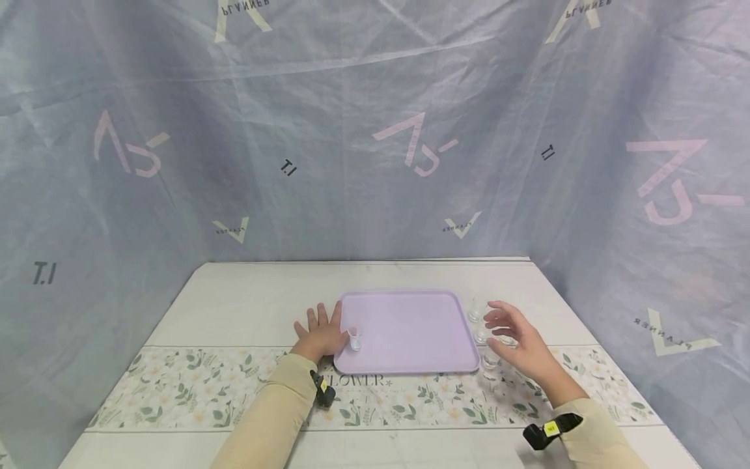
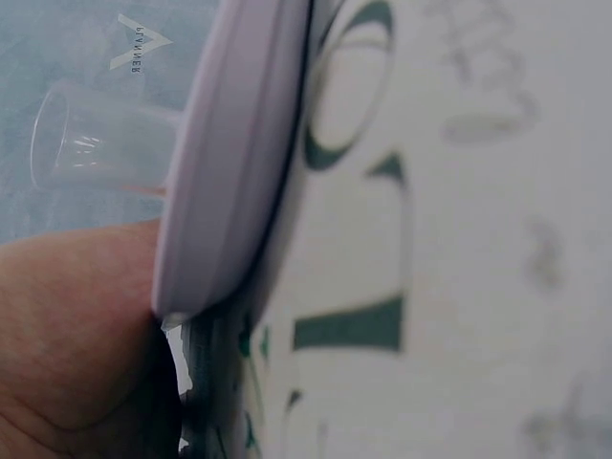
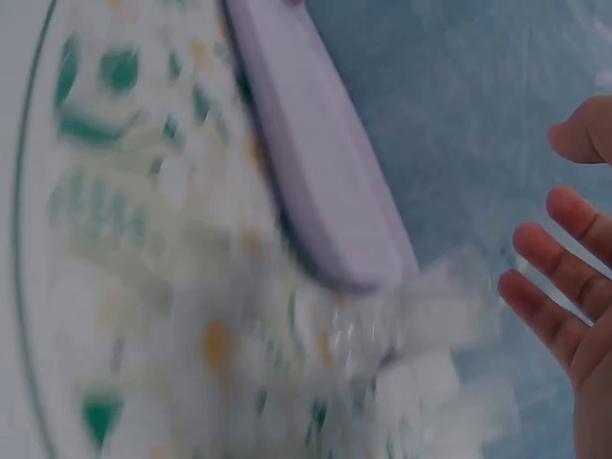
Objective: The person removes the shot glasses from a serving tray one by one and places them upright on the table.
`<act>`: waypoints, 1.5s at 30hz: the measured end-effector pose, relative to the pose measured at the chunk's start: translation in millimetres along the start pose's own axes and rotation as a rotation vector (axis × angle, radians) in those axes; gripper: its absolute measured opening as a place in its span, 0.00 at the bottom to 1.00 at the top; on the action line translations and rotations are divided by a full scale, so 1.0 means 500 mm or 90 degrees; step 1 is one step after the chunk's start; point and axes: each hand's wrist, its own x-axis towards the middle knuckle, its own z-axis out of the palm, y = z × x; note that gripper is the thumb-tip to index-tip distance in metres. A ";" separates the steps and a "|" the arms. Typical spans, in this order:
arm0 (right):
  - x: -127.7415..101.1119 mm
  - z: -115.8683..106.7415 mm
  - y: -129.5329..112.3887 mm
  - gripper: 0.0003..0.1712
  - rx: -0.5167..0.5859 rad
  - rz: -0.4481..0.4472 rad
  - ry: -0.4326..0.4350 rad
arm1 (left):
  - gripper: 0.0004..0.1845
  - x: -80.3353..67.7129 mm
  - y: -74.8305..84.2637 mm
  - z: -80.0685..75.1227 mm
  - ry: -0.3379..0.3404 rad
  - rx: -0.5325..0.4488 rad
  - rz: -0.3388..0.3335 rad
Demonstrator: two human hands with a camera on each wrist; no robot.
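Note:
A purple tray (image 1: 410,326) lies on the table, and one small clear cup (image 1: 355,339) stands upright near its left edge. The left hand (image 1: 320,334) rests at that edge with its fingers spread; in the left wrist view the thumb side touches the tray rim (image 2: 229,172) beside the clear cup (image 2: 100,143). Over several clear cups (image 1: 491,358) right of the tray hovers the right hand (image 1: 518,342), its fingers loosely bent and apart. Nothing shows between the fingers in the right wrist view, where the cups (image 3: 430,382) are blurred.
A flower-printed strip (image 1: 398,400) runs across the white table (image 1: 269,286). Grey-blue cloth (image 1: 363,195) printed with letters hangs behind and at both sides. Each sleeved forearm carries a black wrist camera (image 1: 551,430).

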 end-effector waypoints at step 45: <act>0.182 0.402 -0.145 0.43 0.291 0.112 -0.185 | 0.42 0.006 0.000 0.005 0.009 0.005 -0.003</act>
